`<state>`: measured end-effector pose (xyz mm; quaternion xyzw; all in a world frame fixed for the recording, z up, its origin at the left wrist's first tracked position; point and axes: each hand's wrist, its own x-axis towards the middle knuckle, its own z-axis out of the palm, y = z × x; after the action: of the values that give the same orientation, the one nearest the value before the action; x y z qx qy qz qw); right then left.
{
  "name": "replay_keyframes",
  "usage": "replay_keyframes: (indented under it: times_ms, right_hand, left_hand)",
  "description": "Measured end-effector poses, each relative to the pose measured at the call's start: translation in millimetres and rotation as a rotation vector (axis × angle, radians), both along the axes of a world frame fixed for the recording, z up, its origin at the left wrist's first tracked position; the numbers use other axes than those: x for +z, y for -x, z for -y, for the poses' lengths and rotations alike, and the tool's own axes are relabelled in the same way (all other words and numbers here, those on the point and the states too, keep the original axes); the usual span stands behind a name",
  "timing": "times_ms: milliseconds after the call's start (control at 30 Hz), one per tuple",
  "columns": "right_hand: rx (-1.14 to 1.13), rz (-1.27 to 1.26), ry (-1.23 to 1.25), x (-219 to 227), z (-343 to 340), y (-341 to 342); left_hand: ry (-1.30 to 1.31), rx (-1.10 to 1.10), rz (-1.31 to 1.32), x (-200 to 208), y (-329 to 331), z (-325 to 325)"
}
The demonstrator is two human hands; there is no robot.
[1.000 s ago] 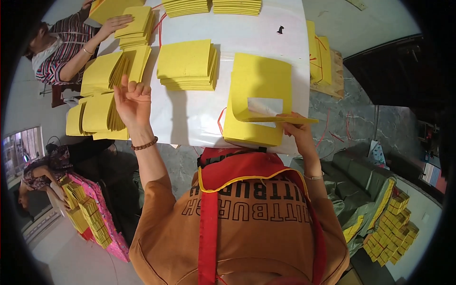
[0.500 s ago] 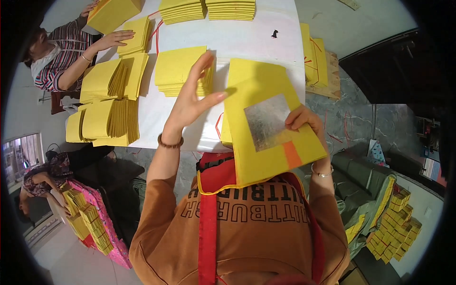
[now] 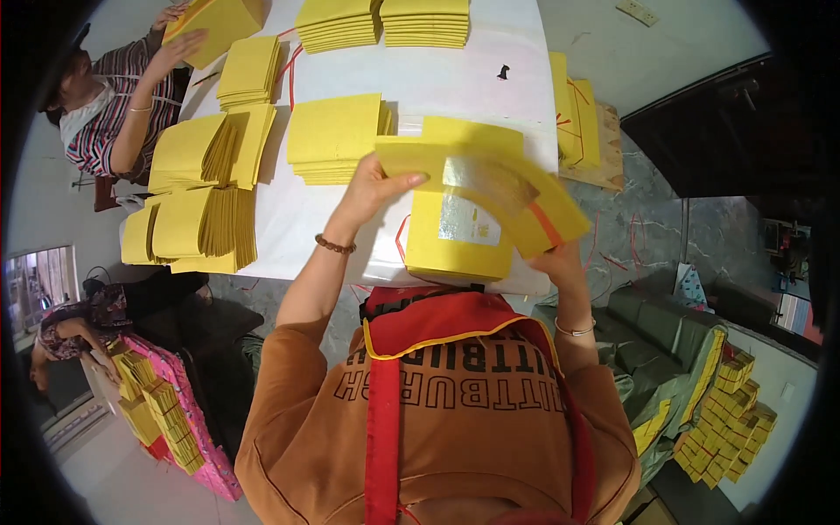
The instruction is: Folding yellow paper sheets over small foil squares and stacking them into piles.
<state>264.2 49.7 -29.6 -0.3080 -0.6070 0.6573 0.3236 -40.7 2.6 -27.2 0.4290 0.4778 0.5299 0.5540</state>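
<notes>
A sheet of yellow joss paper [image 3: 407, 154] with a foil patch and an orange stripe is bent into an arch between my hands. My left hand [image 3: 372, 185] pinches its left end between thumb and fingers. At the lower right end, my right hand [image 3: 560, 262] grips the sheet, its fingers mostly hidden under the paper. Directly below lies a stack of similar yellow joss paper [image 3: 459, 259], with a silver square on its top sheet. Left of it stands a folded yellow paper stack [image 3: 337, 131], close to my left hand but apart from it.
On the white table [image 3: 437, 83] stand more folded yellow stacks [image 3: 188, 219] at the left and far side. A red strip [image 3: 292, 79] and a small black object [image 3: 503, 72] lie there too. A co-worker [image 3: 114, 114] handles a yellow bundle [image 3: 214, 31] at the far left.
My left hand has closed on the sheet's left end, and the sheet has bent and moved up, uncovering the stack below. The co-worker's hand has moved from a stack to the bundle.
</notes>
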Motion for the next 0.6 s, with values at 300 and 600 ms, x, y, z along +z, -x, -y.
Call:
replay_keyframes:
  times_ms: [300, 600]
  right_hand:
    - [-0.288, 0.102, 0.155, 0.3, -8.6, 8.8]
    - [-0.313, -0.52, 0.7, 6.7, 0.6, 27.7]
  left_hand:
    - [0.012, 0.041, -0.054, -4.4, -11.1, 6.2]
    - [-0.712, 0.272, -1.48, 38.8, -72.0, 11.4]
